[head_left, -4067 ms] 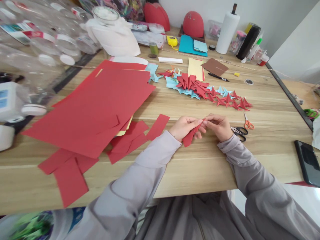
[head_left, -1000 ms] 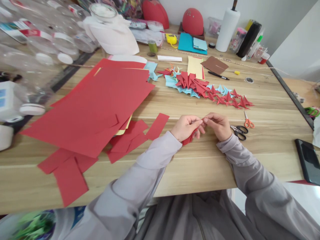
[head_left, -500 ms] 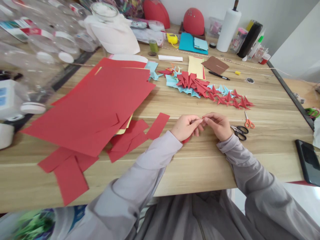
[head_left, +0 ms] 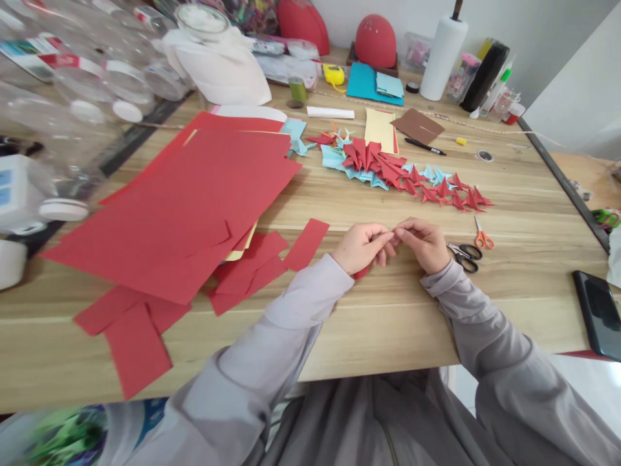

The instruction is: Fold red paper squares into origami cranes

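Note:
My left hand (head_left: 366, 246) and my right hand (head_left: 423, 243) meet above the table, thumbs and forefingers pinched tip to tip. A tiny bit of red paper is caught between the fingertips, mostly hidden by them. Below my left palm shows the edge of a red paper piece (head_left: 361, 273); whether it is the same piece I cannot tell. Beside my right wrist lie black-handled scissors (head_left: 466, 257) and smaller orange-handled scissors (head_left: 484, 239). Beyond the hands stretches a row of folded red and blue paper pieces (head_left: 388, 169).
Large red sheets (head_left: 194, 194) and cut red rectangles (head_left: 306, 244) cover the left side. Plastic bottles (head_left: 97, 77) crowd the far left. A black pen (head_left: 425, 147), brown card (head_left: 419, 125) and yellow tape measure (head_left: 334, 76) lie farther back. A phone (head_left: 599, 310) rests at right.
My hands stay almost in place, with only a slight shift of the fingertips. The red bit between them shows a little less than before.

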Tool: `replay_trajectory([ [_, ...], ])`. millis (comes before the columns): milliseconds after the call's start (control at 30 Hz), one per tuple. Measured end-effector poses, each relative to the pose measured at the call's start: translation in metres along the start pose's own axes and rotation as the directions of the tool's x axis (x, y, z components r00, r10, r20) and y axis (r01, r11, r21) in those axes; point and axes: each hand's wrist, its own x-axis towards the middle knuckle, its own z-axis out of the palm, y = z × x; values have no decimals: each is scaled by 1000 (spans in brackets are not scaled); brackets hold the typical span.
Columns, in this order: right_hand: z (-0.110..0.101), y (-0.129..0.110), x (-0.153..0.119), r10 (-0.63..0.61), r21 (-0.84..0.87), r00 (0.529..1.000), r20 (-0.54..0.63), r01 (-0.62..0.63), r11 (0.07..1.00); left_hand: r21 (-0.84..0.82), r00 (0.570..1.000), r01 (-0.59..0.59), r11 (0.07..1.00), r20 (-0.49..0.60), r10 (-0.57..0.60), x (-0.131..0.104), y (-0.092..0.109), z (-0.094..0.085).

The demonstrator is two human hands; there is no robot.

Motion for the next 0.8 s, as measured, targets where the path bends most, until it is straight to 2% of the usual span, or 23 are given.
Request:
replay_trajectory([
  [300,0,0,1,-58,-51,998,0,58,997,16,999,-34,999,-22,35,-2,2,-1],
  [400,-2,1,1,-102,-54,994,-29,100,994,78,992,-90,993,-81,96,-1,1,-4],
  [467,-3,2,2,-125,-78,991,-42,121,990,192,975,-158,969,-127,184,0,0,-6],
  [533,-3,3,1,-144,-116,989,-38,139,984,332,937,-245,911,-162,311,1,-1,-9],
  [633,-3,4,1,-186,-196,982,-21,178,964,487,865,-351,799,-157,476,2,-3,-11],
  [733,-4,4,0,-280,-352,960,4,263,898,616,806,-414,670,-94,585,3,-5,-15],
  [800,-4,4,-1,-367,-483,928,60,348,803,716,773,-437,544,-10,635,3,-7,-17],
])
